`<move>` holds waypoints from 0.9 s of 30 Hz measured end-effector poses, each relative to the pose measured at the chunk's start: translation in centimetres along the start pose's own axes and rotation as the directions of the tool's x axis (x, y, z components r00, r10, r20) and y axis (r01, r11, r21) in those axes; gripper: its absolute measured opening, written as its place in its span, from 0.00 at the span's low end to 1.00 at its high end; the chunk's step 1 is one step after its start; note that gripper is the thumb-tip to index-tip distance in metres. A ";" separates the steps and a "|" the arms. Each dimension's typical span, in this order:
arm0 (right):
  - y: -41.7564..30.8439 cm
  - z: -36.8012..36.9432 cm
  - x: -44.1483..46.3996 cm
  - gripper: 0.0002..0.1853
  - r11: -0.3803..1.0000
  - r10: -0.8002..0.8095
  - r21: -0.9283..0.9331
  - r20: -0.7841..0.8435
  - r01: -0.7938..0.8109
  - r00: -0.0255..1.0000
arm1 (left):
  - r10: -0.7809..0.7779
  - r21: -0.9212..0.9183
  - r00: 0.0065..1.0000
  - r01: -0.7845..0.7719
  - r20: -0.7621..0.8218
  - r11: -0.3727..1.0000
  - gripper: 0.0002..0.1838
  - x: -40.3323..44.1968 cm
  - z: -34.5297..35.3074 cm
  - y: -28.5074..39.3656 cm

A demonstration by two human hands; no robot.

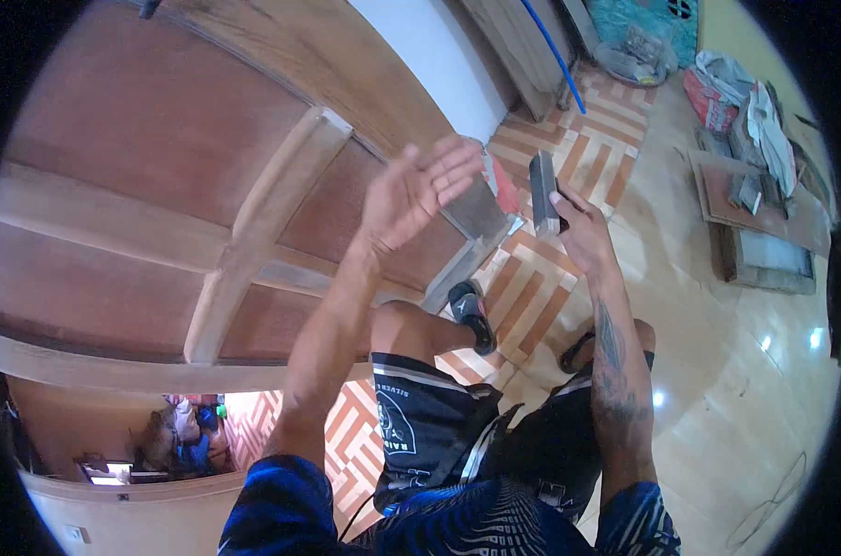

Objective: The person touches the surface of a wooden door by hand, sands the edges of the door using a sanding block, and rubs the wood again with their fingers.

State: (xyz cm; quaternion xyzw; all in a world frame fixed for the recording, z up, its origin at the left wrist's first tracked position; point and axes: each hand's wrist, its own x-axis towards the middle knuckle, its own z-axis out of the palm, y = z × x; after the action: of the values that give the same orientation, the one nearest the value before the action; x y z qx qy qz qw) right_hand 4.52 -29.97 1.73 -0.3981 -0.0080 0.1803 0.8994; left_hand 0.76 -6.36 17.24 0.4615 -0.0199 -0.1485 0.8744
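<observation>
My left hand (420, 190) is raised palm up with its fingers spread and nothing in it, in front of a large reddish-brown wooden panel (129, 111) with pale frame strips (272, 181). Held upright in my right hand (580, 222) is a dark grey rectangular block (544, 190), with the fingers behind it and the thumb on its near side. The block is apart from the panel and from my left hand.
Patterned tiles (532, 287) cover the floor around my feet. Stacked boards (763, 199) and sacks (717, 88) lie at the right. A blue tube (558, 56) slants near leaning planks at the top. A cable lies at lower right.
</observation>
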 end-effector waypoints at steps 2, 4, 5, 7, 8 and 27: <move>0.2 0.0 0.1 0.23 1.000 -0.011 0.002 0.013 0.011 1.000 | 0.017 0.294 0.989 0.027 -0.146 0.955 0.27 -0.6 -1.3 -1.5; 0.0 0.3 -0.1 0.22 1.000 -0.012 0.005 0.011 0.012 1.000 | 0.048 0.411 0.957 0.078 -0.286 0.908 0.22 -1.4 -2.7 -3.6; -0.2 0.5 -0.3 0.22 1.000 -0.008 0.008 0.001 0.008 1.000 | 0.050 0.390 0.934 0.099 -0.355 0.915 0.20 -1.8 -3.1 -4.8; -0.3 0.6 -0.4 0.22 1.000 0.004 0.026 -0.003 -0.004 1.000 | 0.033 0.360 0.877 0.162 -0.479 0.919 0.17 -2.7 -2.4 -6.6; 0.0 0.2 -0.2 0.23 0.999 0.011 0.038 0.003 -0.011 1.000 | 0.018 0.348 0.846 0.201 -0.534 0.916 0.17 -3.1 -1.9 -7.4; 0.2 0.5 -0.4 0.23 0.994 0.006 0.104 0.044 -0.010 0.999 | 0.103 0.367 0.803 0.151 -0.588 0.918 0.18 -3.9 -3.8 -16.9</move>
State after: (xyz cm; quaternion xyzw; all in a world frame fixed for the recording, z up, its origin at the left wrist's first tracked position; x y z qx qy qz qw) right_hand 4.05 -29.63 1.95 -0.3465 -0.0164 0.1926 0.9179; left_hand -6.38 -11.16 1.73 0.6518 0.2320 0.0000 0.7220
